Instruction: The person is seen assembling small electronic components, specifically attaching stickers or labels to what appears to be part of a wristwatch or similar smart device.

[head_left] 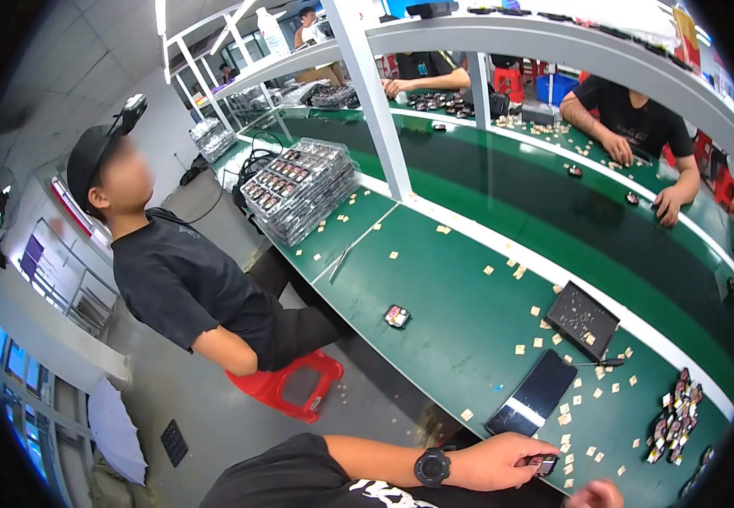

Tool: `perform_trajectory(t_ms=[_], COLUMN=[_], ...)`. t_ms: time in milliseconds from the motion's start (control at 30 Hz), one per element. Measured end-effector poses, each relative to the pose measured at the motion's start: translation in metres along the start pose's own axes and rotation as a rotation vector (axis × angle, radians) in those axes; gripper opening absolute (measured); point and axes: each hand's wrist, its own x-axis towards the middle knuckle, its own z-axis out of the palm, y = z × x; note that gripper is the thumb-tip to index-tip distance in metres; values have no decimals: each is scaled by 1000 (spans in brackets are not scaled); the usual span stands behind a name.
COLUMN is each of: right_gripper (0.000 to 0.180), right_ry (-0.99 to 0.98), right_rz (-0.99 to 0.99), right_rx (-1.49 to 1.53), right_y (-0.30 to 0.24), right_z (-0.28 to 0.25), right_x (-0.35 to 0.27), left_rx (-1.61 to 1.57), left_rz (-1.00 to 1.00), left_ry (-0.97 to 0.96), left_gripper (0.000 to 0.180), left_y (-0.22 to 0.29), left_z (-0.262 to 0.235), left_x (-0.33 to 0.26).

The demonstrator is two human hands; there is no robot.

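My left hand (502, 461), with a black watch on its wrist, is closed around a small black electronic module (543, 464) at the table's near edge. Just to the right, my right hand (597, 495) shows only in part at the lower rim, blurred, a little apart from the module. Beyond my left hand lies a dark smartphone (534, 391), flat on the green table. A screwdriver (608, 362) rests past the phone, beside a black tray (582, 320) holding tiny parts. Small pale square pieces (565, 419) are scattered around.
A pile of small black modules (676, 416) lies at right; a single one (396, 317) sits mid-table. Stacked clear trays (299, 188) stand farther left, near tweezers (340, 262). A person (189, 262) sits at left on a red stool (295, 389). A white post (375, 110) rises behind the table.
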Motion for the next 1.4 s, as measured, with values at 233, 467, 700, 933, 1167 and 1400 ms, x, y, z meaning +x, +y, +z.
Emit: perform_trajectory(t_ms=[233,467,700,933,1167,1400], right_gripper=[23,25,28,31,25,15], right_ry=[97,173,205,209,229,370], right_rz=[-173,-316,-404,-565,-362,-263], right_rx=[-28,-23,-19,-21,-419,-740], right_y=[-28,-52,-76,-102,-80,-62], right_z=[-23,-14,12,37,8,-9], right_x=[-20,-33,-32,-23,-31,-29], left_rx=[-115,-122,-150,-159,302,400], left_rz=[-116,-128,-118,25,562,696], left_ry=[92,114,163,119,-39,-218], left_gripper=[41,41,39,40,41,37], left_y=[2,7,15,57,132,151], left_z=[-8,-12,-25,-32,-27,-24], left_x=[0,-1,2,27,72,103])
